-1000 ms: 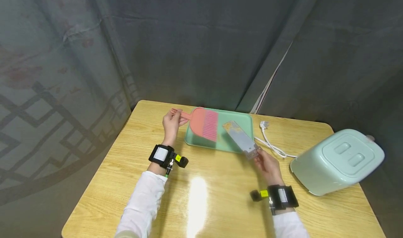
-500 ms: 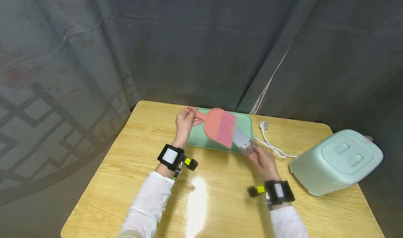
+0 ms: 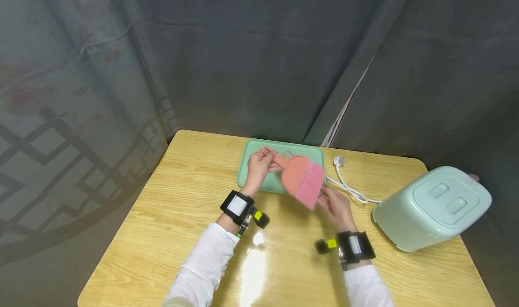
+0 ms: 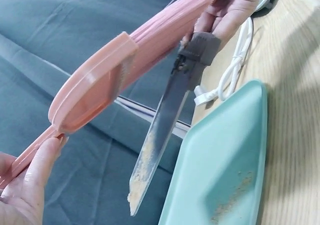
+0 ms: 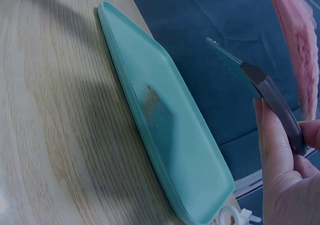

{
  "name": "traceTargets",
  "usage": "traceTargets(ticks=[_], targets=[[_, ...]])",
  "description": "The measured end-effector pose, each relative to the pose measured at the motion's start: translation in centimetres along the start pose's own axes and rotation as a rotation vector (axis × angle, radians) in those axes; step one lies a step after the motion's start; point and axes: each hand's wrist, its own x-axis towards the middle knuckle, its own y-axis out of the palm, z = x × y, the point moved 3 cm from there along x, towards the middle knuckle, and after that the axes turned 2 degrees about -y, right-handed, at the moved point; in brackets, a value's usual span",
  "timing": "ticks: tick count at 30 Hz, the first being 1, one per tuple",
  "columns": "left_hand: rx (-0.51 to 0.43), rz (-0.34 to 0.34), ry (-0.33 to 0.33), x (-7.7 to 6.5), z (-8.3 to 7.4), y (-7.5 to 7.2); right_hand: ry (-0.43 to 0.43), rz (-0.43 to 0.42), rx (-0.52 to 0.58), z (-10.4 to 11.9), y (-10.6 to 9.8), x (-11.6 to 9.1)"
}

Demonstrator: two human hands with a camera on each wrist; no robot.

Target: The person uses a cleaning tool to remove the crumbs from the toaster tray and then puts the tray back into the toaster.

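Note:
My left hand (image 3: 258, 168) grips the handle of a small pink hand brush (image 3: 298, 176). In the head view its bristles overlap the right hand's fingertips. My right hand (image 3: 338, 208) pinches the grey end of a flat crumb tray (image 4: 167, 112), seen in the left wrist view with pale crumbs near its far end. From above, the brush hides most of the crumb tray. Under both lies a mint green tray (image 3: 245, 174); brown crumbs (image 5: 151, 102) are scattered on its floor in the right wrist view.
A mint toaster (image 3: 430, 208) with a lid over its top stands at the right of the wooden table (image 3: 170, 199). Its white cord (image 3: 352, 191) and plug (image 3: 339, 161) lie between it and the green tray. Dark curtains (image 3: 243, 72) hang behind the table.
The left hand has moved right with the brush, whose bristles have passed along the crumb tray toward the right hand. The right hand has shifted slightly left and upward with the crumb tray.

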Motion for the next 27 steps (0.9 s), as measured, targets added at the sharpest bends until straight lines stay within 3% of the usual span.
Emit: traceTargets(ticks=[9, 27], targets=[[0.033, -0.006, -0.042, 0.2, 0.8, -0.3, 0.004, 0.005, -0.021, -0.2, 0.5, -0.3], [0.037, -0.056, -0.037, 0.5, 0.9, -1.6, 0.004, -0.001, -0.061, -0.4, -0.1, -0.4]])
